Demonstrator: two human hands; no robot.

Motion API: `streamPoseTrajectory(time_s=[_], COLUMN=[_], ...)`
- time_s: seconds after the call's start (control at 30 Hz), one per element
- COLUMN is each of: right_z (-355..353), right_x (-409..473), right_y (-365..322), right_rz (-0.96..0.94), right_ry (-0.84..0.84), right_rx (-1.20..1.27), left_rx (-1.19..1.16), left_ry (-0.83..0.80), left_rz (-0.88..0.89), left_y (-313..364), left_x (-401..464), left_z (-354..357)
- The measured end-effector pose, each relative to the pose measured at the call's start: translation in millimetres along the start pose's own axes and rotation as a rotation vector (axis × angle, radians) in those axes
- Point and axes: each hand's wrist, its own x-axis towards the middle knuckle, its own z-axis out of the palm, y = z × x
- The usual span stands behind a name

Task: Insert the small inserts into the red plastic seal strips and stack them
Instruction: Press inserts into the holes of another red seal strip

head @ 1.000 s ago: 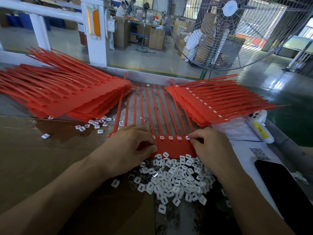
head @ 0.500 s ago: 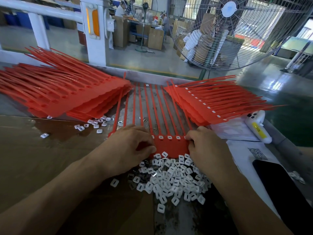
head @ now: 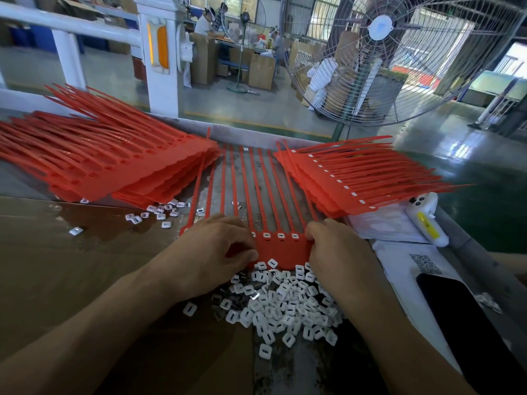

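A sheet of seal strips [head: 281,250] lies flat at the middle of the table [head: 57,280], its tails running toward the far edge. The left hand [head: 212,252] and right hand [head: 339,252] rest on its near band, one at each end. Just before it, toward the near edge, lies a heap of inserts [head: 285,306]. A stack of sheets [head: 114,163] sits at the far left, another stack [head: 350,178] at the far right. A phone [head: 467,323] lies at the right edge.

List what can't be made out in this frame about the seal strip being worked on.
- Head view: left hand covers the flat red plastic seal strip's left sockets; filled or empty, unknown.
- Right hand hides its right end.
- Whether either hand pinches a small white plastic insert: fingertips curl under.
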Motion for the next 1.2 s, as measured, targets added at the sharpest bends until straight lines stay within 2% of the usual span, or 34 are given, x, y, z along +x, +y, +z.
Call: streamPoseTrajectory(time_s=[0.13,0.27,0.37,0.43,0.6,1.03,1.2], right_z=[8.3,8.2,6.5,6.6,13.9,6.3,5.2], right_x=[-3.0,0.7,0.8,-0.4,-0.1,-3.0,-4.4], right_y=[0.9,8.9,7.4,5.2,9.1,19.1,11.7], right_rz=[0.028,0.109,0.005,-0.113,-0.291,-0.369,-0.352], right_ry=[0.059,0.151,0.197,0.142,-0.016,-0.230,-0.229], right_rx=[0.053,0.239,0.479,0.573,0.517,0.657,0.695], left_rx=[-0.006,-0.015,-0.027,-0.031,-0.015,-0.020,-0.021], left_ry=[0.019,0.019,0.014,0.010,0.014,-0.055,-0.067], left_rz=[0.023,0.031,0.023,0.017,0.028,0.046,0.045], left_y=[-0.7,-1.2,-3.1,-3.7,-2.6,-4.2,-3.1], left_x=[-0.1,-0.6,-1.6,-1.4,-0.6,-1.2,-0.8], left_z=[-0.1,0.8,0.4,-0.5,-0.4,-4.1,-5.3])
